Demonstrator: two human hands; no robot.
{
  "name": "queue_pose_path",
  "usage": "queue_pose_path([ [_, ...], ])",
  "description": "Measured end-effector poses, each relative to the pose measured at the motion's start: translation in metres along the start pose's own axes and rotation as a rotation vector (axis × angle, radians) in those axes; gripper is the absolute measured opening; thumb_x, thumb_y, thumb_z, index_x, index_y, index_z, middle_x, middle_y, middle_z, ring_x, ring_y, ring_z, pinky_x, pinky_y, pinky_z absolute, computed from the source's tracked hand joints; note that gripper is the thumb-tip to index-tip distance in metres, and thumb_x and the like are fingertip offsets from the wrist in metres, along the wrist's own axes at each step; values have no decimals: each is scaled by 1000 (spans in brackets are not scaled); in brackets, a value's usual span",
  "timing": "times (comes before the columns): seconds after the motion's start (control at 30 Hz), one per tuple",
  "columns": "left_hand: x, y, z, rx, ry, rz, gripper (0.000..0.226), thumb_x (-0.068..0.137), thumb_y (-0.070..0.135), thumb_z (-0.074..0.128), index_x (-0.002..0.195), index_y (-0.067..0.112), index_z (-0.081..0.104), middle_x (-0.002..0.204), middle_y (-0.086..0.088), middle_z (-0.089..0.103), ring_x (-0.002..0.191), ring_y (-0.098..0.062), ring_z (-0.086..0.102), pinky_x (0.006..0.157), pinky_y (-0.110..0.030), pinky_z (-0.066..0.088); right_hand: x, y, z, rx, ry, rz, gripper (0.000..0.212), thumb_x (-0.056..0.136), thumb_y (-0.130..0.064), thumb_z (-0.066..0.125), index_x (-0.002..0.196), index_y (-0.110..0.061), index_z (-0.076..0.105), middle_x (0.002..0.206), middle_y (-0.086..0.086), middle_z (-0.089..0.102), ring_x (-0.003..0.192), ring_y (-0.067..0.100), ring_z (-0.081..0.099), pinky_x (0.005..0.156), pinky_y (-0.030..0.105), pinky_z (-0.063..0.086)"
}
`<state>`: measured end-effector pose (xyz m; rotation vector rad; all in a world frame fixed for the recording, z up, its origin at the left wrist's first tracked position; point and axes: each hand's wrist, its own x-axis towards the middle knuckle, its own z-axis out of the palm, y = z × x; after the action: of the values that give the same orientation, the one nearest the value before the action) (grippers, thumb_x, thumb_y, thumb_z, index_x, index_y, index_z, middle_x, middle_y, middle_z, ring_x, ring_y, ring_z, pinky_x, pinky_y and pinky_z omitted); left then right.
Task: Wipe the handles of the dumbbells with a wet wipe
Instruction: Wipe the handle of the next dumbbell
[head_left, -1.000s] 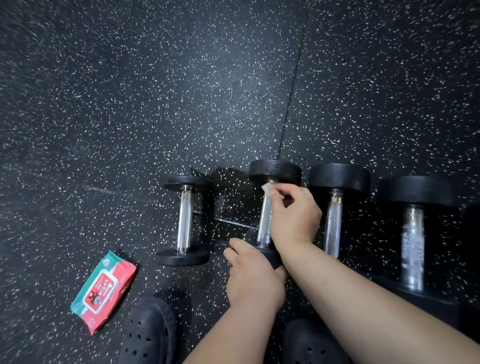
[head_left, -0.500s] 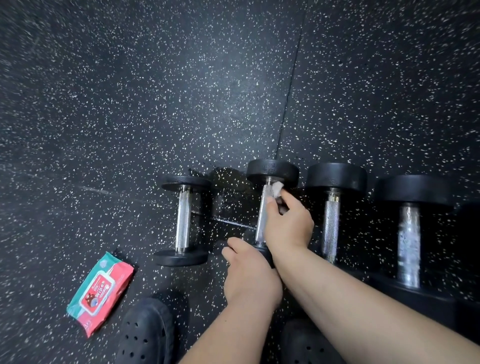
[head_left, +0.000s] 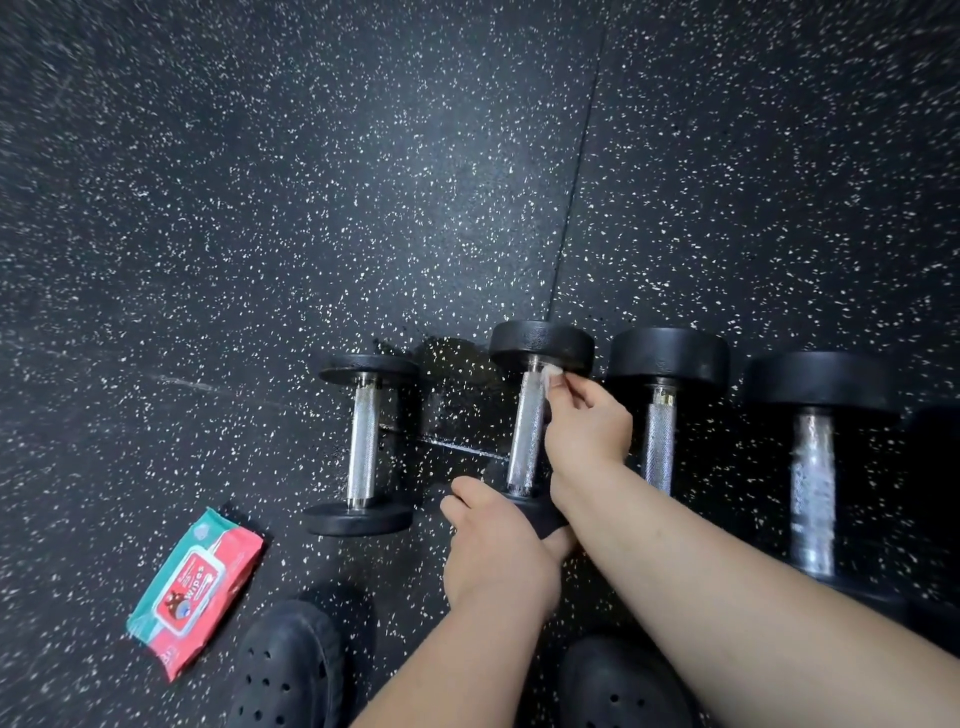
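Several black dumbbells with chrome handles lie side by side on the floor. My right hand (head_left: 584, 426) pinches a small white wet wipe (head_left: 550, 372) against the far end of the second dumbbell's handle (head_left: 523, 436), just under its far head (head_left: 540, 343). My left hand (head_left: 493, 545) grips that dumbbell's near head, which is mostly hidden beneath it. The smallest dumbbell (head_left: 363, 441) lies to the left. Two bigger dumbbells (head_left: 660, 431) (head_left: 813, 467) lie to the right.
A red and green pack of wipes (head_left: 195, 587) lies on the speckled black rubber floor (head_left: 363, 182) at the lower left. My two black clogs (head_left: 285, 670) (head_left: 618, 686) stand at the bottom edge. A floor seam (head_left: 576, 171) runs away from the dumbbells.
My right hand slid the wipe along the second dumbbell's handle, from its far end back a little and up to the far end again. My left hand kept its hold.
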<state>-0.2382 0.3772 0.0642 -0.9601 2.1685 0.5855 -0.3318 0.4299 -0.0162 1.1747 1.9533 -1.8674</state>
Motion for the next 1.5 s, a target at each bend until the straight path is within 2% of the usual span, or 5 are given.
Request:
queue_pose_path([
  [0.27,-1,0,2,16,27,4,99,74,67,85,133,13,26,140,-5,36,116,-28,65,84,-40,51,19,-15,-6,289,-338,474,17,108,-14,57,116,-10,71,104,9,81,105,29,78,90,41,62],
  [0.5,1,-1,4,20,39,0,111,73,68,84,143,9,21,144,-7,34,115,-27,65,77,-39,47,6,-7,-2,83,-155,210,18,94,-26,68,83,-19,80,89,2,79,86,21,70,97,52,59],
  [0.7,0,0,2,34,32,-5,107,74,67,85,141,11,22,145,-6,34,120,-26,62,79,-38,44,20,-21,-1,320,-358,552,30,111,-20,43,124,-4,66,116,14,79,102,31,78,83,41,60],
  [0.93,1,-2,3,27,46,9,108,75,66,84,144,9,22,143,-7,34,117,-27,64,78,-38,46,12,-4,0,188,-197,332,16,90,-24,66,84,-13,75,97,11,76,85,23,66,89,41,57],
  [1.5,-1,-3,3,9,60,22,108,73,67,85,141,11,23,140,-6,36,117,-27,64,88,-40,52,11,-23,-6,241,-404,443,34,106,-20,49,103,-10,81,107,6,82,105,23,76,97,37,57],
])
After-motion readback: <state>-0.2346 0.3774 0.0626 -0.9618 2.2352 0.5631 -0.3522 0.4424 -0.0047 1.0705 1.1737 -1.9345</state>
